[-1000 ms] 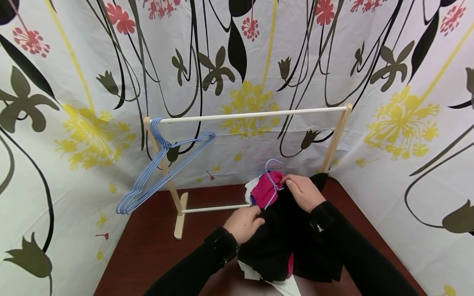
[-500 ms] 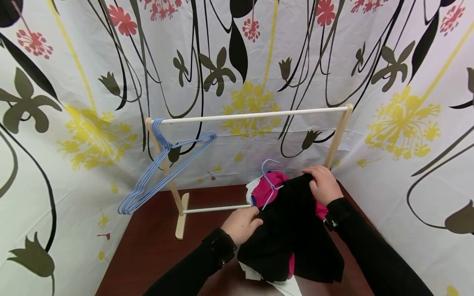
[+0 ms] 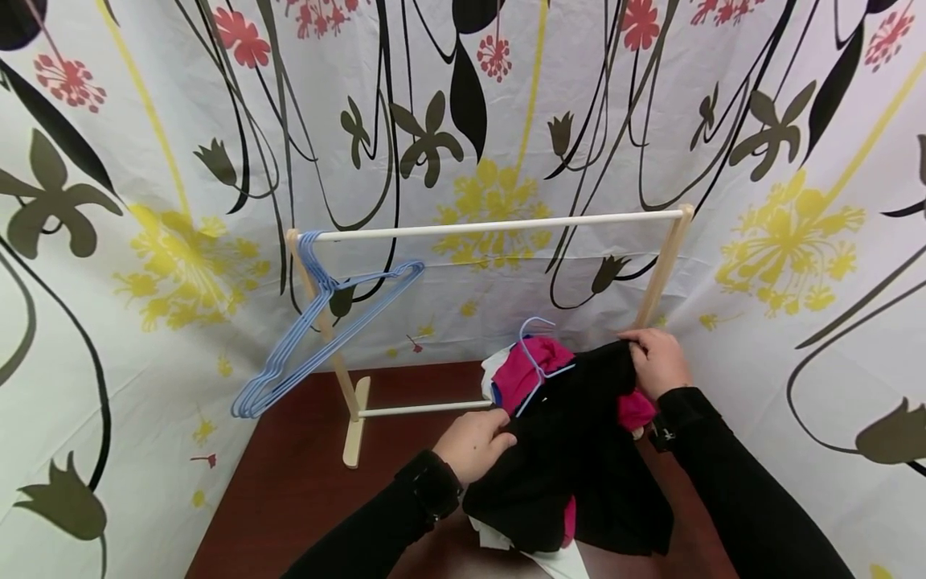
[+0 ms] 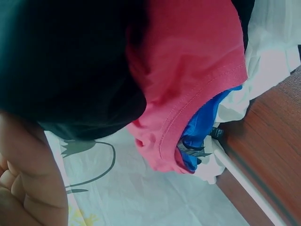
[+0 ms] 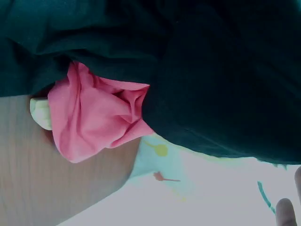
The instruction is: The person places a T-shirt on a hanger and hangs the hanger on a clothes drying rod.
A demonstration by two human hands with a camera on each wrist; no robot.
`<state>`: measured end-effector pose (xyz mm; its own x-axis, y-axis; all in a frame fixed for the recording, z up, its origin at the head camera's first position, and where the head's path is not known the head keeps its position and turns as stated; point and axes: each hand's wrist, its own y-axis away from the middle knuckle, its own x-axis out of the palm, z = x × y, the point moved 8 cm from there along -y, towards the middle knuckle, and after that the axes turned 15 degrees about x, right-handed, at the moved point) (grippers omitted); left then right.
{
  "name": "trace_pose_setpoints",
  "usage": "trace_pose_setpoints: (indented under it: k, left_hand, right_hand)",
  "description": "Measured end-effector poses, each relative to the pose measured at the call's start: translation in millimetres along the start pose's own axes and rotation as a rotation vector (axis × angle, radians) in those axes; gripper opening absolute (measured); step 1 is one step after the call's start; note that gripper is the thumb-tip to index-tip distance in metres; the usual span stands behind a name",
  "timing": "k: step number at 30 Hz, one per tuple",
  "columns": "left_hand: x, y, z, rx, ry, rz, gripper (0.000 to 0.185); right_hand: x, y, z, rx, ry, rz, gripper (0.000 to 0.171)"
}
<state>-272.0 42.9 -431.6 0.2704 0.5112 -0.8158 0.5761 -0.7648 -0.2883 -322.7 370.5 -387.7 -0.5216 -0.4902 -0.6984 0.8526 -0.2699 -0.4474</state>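
A black shirt (image 3: 571, 458) lies spread over a pile of clothes, with a blue hanger (image 3: 541, 375) in its neck opening. The hanger's hook and the start of its arms show; the rest is under the black cloth. At the shirt's left shoulder, my left hand (image 3: 473, 442) pinches the fabric. My right hand (image 3: 660, 362) grips its right shoulder edge, thumb and fingers on the cloth. Under it are a pink shirt (image 3: 524, 378), blue cloth (image 4: 202, 117) inside the pink neckline, and white cloth (image 3: 494, 368). In the right wrist view, pink fabric (image 5: 94, 113) pokes out below the black.
Behind the pile stands a rack with a white top rail (image 3: 434, 231) and wooden posts. Several blue hangers (image 3: 289, 346) hang at its left end. A low white bar (image 3: 427, 409) joins its feet on the dark red table (image 3: 289, 482). Flowered fabric (image 3: 492, 104) walls the back and sides.
My right hand has moved from beside the hanger out to the shirt's right shoulder, drawing the black cloth rightward. More pink shows at the right. The hanger tilted slightly; my left hand stayed put.
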Motion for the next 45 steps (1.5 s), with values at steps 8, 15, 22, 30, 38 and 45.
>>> trace_pose_setpoints:
  k: [8, 15, 22, 30, 38, 45]
  left_hand:
    - [0.7, 3.7, 1.6, -0.003, 0.049, -0.006, 0.019]
    - [-1.2, 6.6, 4.2, 0.003, 0.057, -0.022, 0.019]
    - [0.0, 9.4, 5.9, 0.003, 0.054, -0.023, 0.022]
    - [0.0, 9.2, 5.4, 0.003, 0.074, -0.023, 0.021]
    - [0.9, 6.7, 4.0, -0.024, 0.095, -0.024, 0.020]
    - [2.5, 7.2, 1.8, -0.020, 0.083, -0.015, 0.021]
  right_hand:
    - [-8, 3, -25, 0.176, -0.023, 0.014, 0.027]
    - [-7, 7, -41, 0.259, 0.005, -0.007, 0.030]
    - [-12, 10, -56, 0.365, 0.049, -0.012, 0.032]
    - [-14, 7, -21, 0.142, 0.024, -0.120, 0.028]
    - [1, 16, 58, -0.324, -0.007, 0.039, 0.035]
    - [12, 19, 67, -0.307, 0.031, 0.182, 0.018]
